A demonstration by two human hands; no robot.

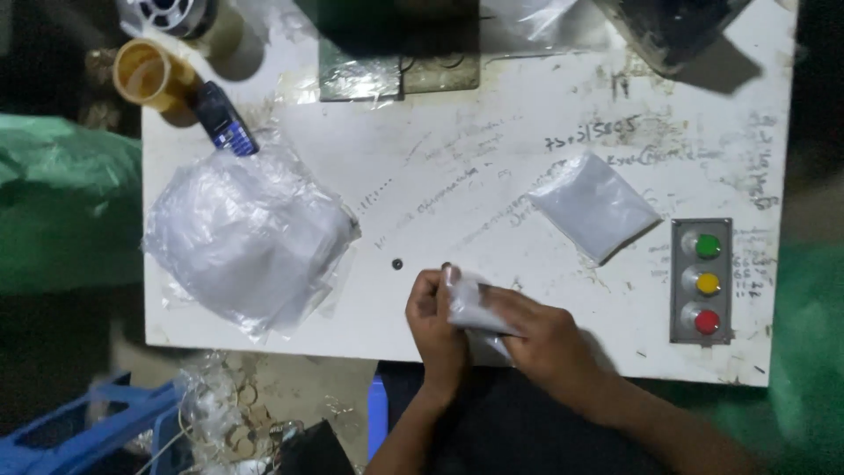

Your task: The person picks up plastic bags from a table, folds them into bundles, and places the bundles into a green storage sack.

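Note:
Both my hands meet at the near edge of a white worktable, gripping one small clear plastic pouch. My left hand pinches its left end with the fingers curled. My right hand covers the pouch's right side from above. A flat grey-white filled packet lies on the table beyond my right hand, apart from both hands. A loose heap of clear plastic bags lies to the left of my left hand.
A grey button panel with green, yellow and red buttons sits at the right edge. A yellow cup and a small dark phone stand at the far left corner. Blue crates are below the table at left.

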